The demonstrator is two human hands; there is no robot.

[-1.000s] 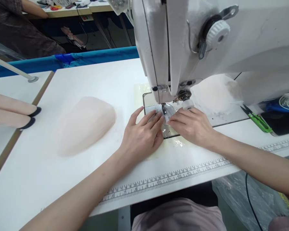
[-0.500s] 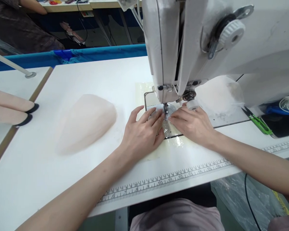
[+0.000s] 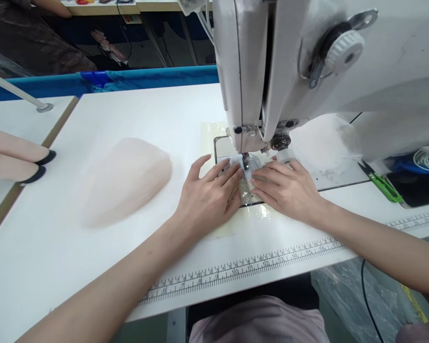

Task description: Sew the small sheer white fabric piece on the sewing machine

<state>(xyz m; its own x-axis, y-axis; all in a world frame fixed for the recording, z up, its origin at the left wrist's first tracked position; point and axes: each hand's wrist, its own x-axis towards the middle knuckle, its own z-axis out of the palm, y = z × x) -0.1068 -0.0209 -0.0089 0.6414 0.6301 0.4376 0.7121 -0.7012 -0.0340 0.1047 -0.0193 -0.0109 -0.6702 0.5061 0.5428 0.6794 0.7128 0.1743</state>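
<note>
My left hand (image 3: 207,197) lies flat, fingers spread, on a small sheer pale piece (image 3: 246,189) at the needle plate (image 3: 221,150) of a white sewing machine (image 3: 307,71). My right hand (image 3: 288,190) presses the same piece from the right, fingertips just beside the presser foot (image 3: 245,162). Both hands hold the piece down against the plate; most of it is hidden under my fingers.
A stack of pale pink sheer pieces (image 3: 123,178) lies to the left on the white table (image 3: 93,267). Another pale heap (image 3: 321,140) sits behind the machine arm. Green thread snips (image 3: 381,181) lie at the right. A printed ruler (image 3: 243,271) runs along the front edge.
My hands have stayed at the presser foot, shifting only slightly toward me with the piece. The view has tilted a little.
</note>
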